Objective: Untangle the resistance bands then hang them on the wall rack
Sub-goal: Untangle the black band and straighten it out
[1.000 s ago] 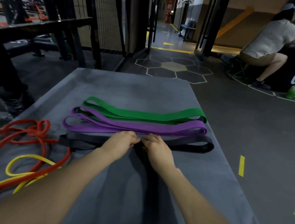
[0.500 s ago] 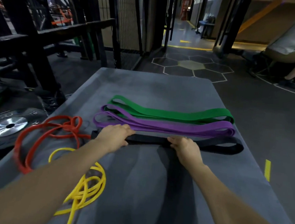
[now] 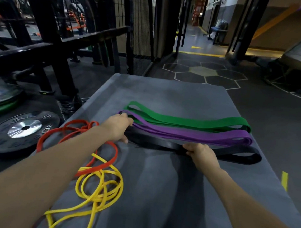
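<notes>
— Where are the arms?
— Both bare forearms reach forward from the lower corners, spread apart.
— The left hand (image 3: 117, 127)?
— Farther out, knuckles up, fingers curled down and thumb tucked beneath in a grip.
— The right hand (image 3: 199, 152)?
— Nearer, back of the hand up, fingers folded over in a closed grip, wrist straight.

Black band (image 3: 233, 152) nearest, flat; purple band (image 3: 198, 135) beside it, green band (image 3: 190, 121) beyond; red band (image 3: 69, 131) and yellow band (image 3: 102, 192) tangled, left
</notes>
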`<action>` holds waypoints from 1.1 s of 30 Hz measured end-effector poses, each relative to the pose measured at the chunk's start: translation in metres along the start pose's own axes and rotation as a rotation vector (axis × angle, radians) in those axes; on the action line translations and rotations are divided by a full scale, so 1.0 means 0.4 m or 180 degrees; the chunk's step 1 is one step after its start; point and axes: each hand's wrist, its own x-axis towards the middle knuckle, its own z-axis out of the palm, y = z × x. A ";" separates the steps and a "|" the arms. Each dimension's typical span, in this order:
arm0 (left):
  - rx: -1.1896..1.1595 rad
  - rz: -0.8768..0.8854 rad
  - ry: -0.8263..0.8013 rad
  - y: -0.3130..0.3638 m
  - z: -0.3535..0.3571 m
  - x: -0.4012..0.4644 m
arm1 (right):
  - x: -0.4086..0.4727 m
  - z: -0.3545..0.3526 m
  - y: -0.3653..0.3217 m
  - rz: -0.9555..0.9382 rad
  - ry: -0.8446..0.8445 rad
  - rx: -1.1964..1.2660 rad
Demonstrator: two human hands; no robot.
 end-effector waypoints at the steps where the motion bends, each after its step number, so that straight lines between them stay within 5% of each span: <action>1: -0.0093 0.0044 0.0007 0.001 -0.010 0.001 | 0.000 0.000 0.000 -0.0020 0.0001 -0.0002; 10: -0.0450 -0.0048 -0.0227 -0.030 0.047 -0.034 | -0.003 0.002 0.003 -0.0086 0.0034 0.0040; 14: 0.0432 0.0091 0.0067 -0.008 0.080 -0.044 | -0.013 0.007 0.004 -0.0191 0.0165 -0.0113; 20: 0.0815 0.0336 0.0367 -0.006 0.120 -0.040 | -0.025 0.036 0.031 -0.0811 0.0658 -0.0473; 33: 0.0373 -0.0337 0.0346 -0.003 0.135 -0.015 | -0.013 0.054 0.010 -0.0772 0.0812 -0.0418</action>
